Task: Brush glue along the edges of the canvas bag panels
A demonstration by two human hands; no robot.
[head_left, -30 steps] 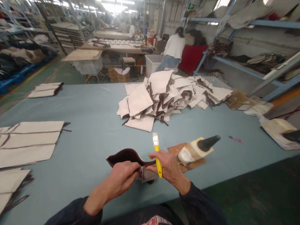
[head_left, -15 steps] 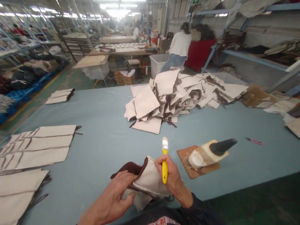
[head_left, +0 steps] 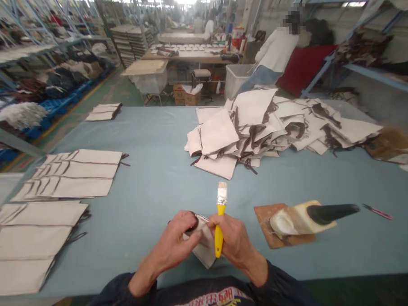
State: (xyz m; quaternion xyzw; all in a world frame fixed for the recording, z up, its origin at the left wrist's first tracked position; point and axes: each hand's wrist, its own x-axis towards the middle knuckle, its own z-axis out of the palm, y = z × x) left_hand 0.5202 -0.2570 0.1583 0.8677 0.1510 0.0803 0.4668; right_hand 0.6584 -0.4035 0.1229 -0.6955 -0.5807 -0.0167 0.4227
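Close to my body, a cream fabric bag (head_left: pixel 205 247) with dark brown trim is held between both hands above the table's front part. My left hand (head_left: pixel 176 241) is closed on its trimmed edge, thumb and fingers pinching the cloth. My right hand (head_left: pixel 236 242) grips a yellow-handled paintbrush (head_left: pixel 219 236), bristles pointing away from me, while its fingertips also pinch the bag's edge. Whitish stuff coats the bristles and ferrule. Right of that hand, a cream container with a black handle (head_left: pixel 333 213) and a white patch at its near end rests on a brown board (head_left: pixel 264 213).
A heap of cream bags (head_left: pixel 219 132) spreads over the table's (head_left: pixel 157 173) far side. Overlapping rows of bags (head_left: pixel 86 171) lie at left, with a small stack (head_left: pixel 104 111) farther back. Pink-handled snips (head_left: pixel 379 212) lie at right. A person in white (head_left: pixel 277 48) stands beyond the table.
My left hand has moved up along the bag and now pinches its edge near my right hand. The bag is more folded up. The view has shifted left, and the brush stays in my right hand.
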